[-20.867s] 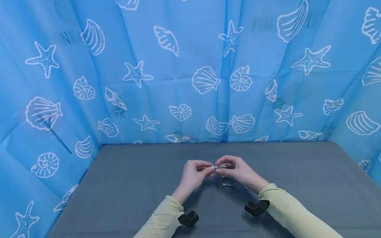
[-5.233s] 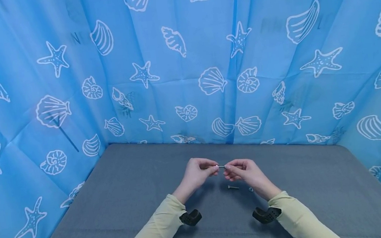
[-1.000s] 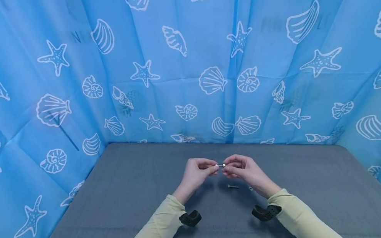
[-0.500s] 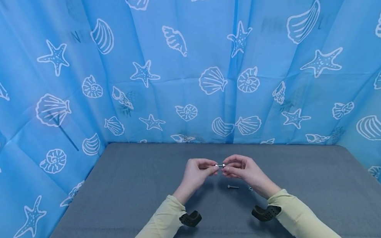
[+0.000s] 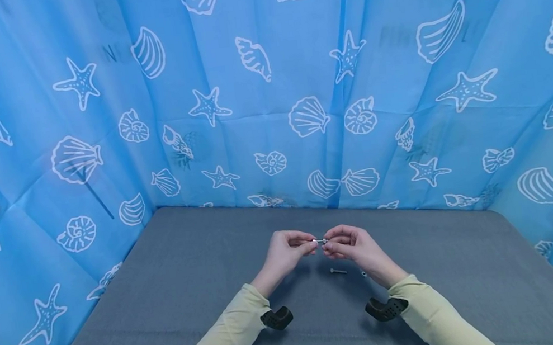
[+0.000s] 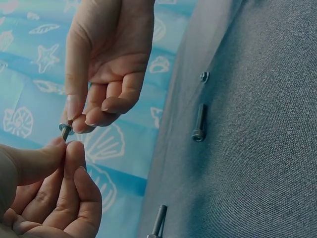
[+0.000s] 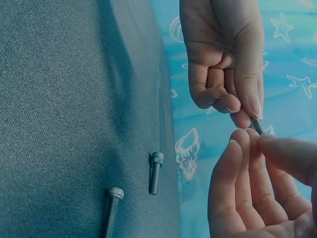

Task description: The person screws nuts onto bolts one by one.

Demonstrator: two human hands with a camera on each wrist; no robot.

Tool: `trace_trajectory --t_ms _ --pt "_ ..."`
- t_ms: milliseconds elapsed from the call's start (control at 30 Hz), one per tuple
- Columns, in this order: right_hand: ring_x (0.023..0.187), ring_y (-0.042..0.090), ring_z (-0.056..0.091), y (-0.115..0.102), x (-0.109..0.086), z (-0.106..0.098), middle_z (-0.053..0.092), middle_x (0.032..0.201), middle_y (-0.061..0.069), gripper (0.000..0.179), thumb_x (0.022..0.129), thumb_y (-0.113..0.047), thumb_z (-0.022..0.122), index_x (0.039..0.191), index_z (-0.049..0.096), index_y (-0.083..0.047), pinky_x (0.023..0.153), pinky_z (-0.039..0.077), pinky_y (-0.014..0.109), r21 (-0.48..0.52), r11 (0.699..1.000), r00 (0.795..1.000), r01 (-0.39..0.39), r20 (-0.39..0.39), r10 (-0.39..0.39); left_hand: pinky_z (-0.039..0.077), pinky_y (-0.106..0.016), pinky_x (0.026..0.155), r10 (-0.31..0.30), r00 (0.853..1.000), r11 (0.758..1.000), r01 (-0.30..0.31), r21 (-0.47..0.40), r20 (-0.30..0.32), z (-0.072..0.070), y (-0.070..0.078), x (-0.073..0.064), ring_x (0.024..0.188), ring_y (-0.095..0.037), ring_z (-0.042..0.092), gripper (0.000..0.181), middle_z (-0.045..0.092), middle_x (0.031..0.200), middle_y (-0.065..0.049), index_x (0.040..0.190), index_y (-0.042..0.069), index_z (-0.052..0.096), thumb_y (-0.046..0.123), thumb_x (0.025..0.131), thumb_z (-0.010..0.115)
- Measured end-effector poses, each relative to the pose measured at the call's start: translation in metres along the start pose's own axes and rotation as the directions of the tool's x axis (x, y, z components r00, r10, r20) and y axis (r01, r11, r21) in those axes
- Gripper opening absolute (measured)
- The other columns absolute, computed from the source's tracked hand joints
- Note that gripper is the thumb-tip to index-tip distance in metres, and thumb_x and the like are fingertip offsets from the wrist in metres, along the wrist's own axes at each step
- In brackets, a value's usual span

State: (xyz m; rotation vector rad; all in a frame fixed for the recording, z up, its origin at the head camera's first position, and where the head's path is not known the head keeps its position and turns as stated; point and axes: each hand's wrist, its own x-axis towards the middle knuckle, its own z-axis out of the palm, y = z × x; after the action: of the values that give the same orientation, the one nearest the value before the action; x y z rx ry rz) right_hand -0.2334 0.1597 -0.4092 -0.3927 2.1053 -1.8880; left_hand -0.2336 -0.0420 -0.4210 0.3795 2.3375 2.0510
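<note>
My left hand [image 5: 288, 251] pinches a small metal bolt [image 6: 65, 134] between thumb and index finger. At the bolt's other end, my right hand [image 5: 349, 244] pinches a small flanged nut [image 6: 66, 128] between thumb and fingertip. The hands face each other above the table, their fingertips a short way apart. Beneath them lies a socket-head bolt [image 5: 338, 270], with a loose flanged nut [image 5: 363, 274] near my right wrist. A second bolt [image 7: 155, 173], with a nut close to its head, lies farther back and shows in both wrist views.
The grey cloth-covered table [image 5: 193, 293] runs back to a blue curtain [image 5: 260, 112] printed with white shells and starfish. Black wrist cameras [image 5: 278, 318] hang below both cuffs.
About 21 seconds ago the bolt head showed between my hands; 5 seconds ago a plain shank did. Now a nut shows at my right fingertips. In the last second the hands barely move.
</note>
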Motion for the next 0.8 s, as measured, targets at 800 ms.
trace_trajectory --t_ms 800 --pt "0.093 0.028 0.065 -0.001 -0.0014 0.0031 0.065 0.107 0.022 0.04 0.098 -0.026 0.057 0.12 0.053 0.008 0.083 0.054 0.044 -0.053 0.997 0.998 -0.049 -0.03 0.047 0.056 -0.049 0.076 0.003 1.0 1.0 -0.003 0.025 -0.001 0.0013 -0.0036 -0.0018 0.071 -0.014 0.069 0.009 0.071 0.077 -0.002 0.091 0.005 0.074 0.012 0.086 0.073"
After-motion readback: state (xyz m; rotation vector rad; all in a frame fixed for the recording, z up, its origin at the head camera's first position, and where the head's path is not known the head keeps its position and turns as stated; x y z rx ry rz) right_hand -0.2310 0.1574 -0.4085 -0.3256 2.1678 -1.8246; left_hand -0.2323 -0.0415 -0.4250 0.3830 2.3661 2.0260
